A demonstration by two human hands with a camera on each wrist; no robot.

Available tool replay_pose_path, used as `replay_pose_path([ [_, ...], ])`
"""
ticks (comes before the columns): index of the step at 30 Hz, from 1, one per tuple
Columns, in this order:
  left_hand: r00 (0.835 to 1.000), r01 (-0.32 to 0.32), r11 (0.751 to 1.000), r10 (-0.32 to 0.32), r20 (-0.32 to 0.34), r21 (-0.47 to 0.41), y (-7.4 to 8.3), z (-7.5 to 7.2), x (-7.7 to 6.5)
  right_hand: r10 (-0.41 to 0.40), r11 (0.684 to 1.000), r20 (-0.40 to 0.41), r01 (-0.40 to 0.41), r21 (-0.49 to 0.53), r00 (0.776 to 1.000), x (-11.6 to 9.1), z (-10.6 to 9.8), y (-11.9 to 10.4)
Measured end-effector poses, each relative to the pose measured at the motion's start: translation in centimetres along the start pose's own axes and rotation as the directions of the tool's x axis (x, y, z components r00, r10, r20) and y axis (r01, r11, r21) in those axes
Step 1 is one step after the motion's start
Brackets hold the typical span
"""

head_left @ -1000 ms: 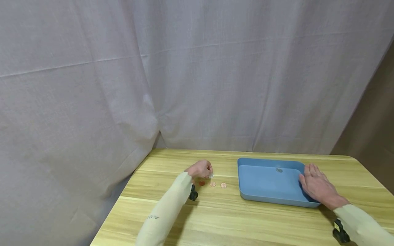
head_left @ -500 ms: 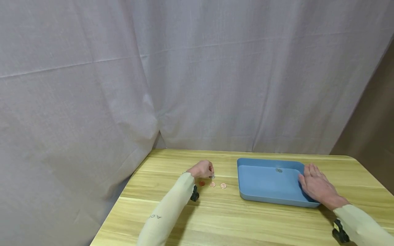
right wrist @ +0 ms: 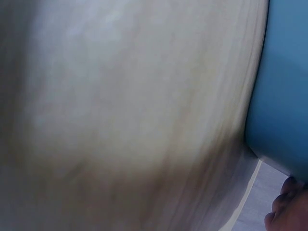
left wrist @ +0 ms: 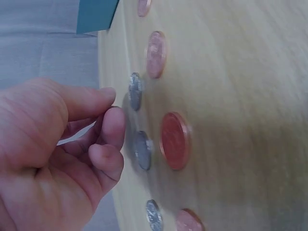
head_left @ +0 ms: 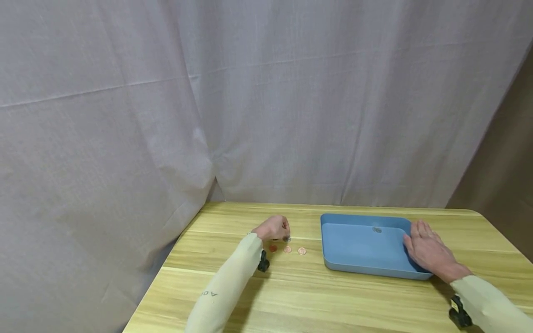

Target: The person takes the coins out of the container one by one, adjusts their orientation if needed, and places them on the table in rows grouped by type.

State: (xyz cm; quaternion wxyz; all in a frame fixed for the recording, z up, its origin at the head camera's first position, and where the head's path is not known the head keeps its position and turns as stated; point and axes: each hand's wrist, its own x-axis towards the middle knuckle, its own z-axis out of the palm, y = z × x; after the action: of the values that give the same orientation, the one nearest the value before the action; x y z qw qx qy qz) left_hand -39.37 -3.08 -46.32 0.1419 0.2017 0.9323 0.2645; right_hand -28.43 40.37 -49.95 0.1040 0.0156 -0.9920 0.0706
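Note:
My left hand (head_left: 272, 227) hovers over the left part of the table, thumb and fingers loosely curled, with no coin visible between the tips. In the left wrist view, the fingertips are right beside a silver coin (left wrist: 135, 91) lying on the wood. A second silver coin (left wrist: 143, 150) is below the curled fingers, and a third silver coin (left wrist: 154, 215) lies further down. Copper coins form a row alongside, among them a reddish copper coin (left wrist: 174, 140) and a paler copper coin (left wrist: 156, 54). My right hand (head_left: 430, 249) rests with straight fingers along the right rim of a blue tray (head_left: 362, 267).
Inside the tray, near its back right corner, lie small silver coins (head_left: 377, 230). The rightmost copper coin (head_left: 301, 251) is a short way left of the tray. A grey curtain (head_left: 283, 115) hangs behind the wooden table (head_left: 316, 300).
The silver coin at my left fingertips, tilted in them a second ago, now lies on the table. My left hand shifted slightly right. The right hand and tray have stayed put.

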Motion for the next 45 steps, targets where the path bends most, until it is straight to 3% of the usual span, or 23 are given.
replay_pose_path([
  [6, 1.000, -0.009, 0.995, 0.007, -0.022, -0.096, 1.0, -0.4, 0.0, 0.003, 1.000, -0.001, -0.003, 0.004, 1.000, 0.0, 0.2, 0.1],
  [11, 0.996, -0.058, 0.997, 0.054, -0.074, -0.059, 2.2, -0.3, 0.3, 0.010, 1.000, 0.000, -0.010, 0.007, 1.000, 0.1, 0.1, 0.1],
  [17, 0.977, -0.145, 0.989, 0.146, -0.155, 0.020, 3.9, -0.1, 1.1, 0.014, 1.000, 0.010, -0.014, 0.019, 1.000, 0.0, 0.1, 0.1],
  [23, 0.964, -0.191, 0.981, 0.182, -0.195, -0.026, 6.0, 0.4, 1.8, 0.018, 1.000, 0.009, -0.019, 0.012, 1.000, 0.1, 0.2, 0.1],
  [27, 0.962, -0.189, 0.979, 0.170, -0.212, -0.073, 7.6, 1.1, 2.2, 0.017, 1.000, 0.009, -0.017, 0.015, 1.000, 0.0, 0.1, 0.1],
  [40, 0.953, -0.238, 0.966, 0.212, -0.217, -0.099, 11.8, 3.5, 3.7, 0.003, 1.000, -0.016, -0.004, -0.009, 1.000, -0.2, 0.1, 0.3],
  [45, 0.957, -0.235, 0.969, 0.215, -0.197, -0.082, 13.1, 4.4, 3.9, -0.007, 1.000, -0.020, 0.007, -0.001, 1.000, -0.3, 0.1, 0.3],
])
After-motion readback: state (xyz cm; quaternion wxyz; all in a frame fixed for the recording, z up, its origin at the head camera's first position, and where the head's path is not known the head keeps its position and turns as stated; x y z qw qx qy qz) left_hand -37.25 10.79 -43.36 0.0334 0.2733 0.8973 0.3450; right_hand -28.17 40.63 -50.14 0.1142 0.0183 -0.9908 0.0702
